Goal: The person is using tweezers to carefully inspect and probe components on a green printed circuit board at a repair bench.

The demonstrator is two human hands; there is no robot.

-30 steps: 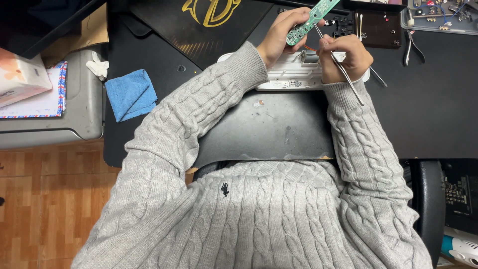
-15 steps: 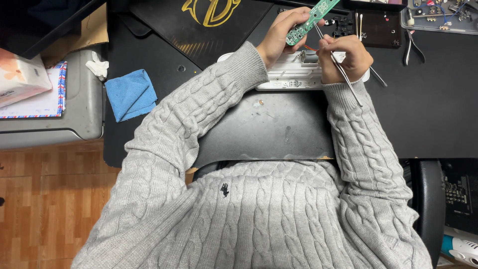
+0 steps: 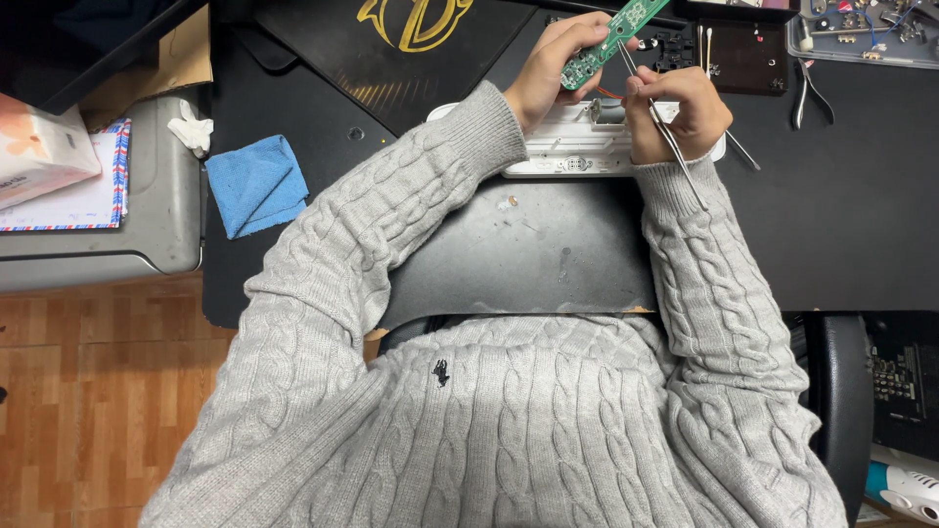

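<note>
Here left hand (image 3: 548, 73) clamps green circuit board (image 3: 611, 39); right hand (image 3: 680, 108) pinches tweezers (image 3: 675, 147); white casing (image 3: 587, 147) beneath, blue cloth (image 3: 256, 184) aside.

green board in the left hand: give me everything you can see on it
The circuit board is a narrow green strip, rounded at its lower end, with small pale components and pads dotting its face. It is lifted off the desk and tilted, running from lower left to upper right. The left hand grips its lower end. The tips of thin metal tweezers, held in the right hand, meet its right edge.
</note>
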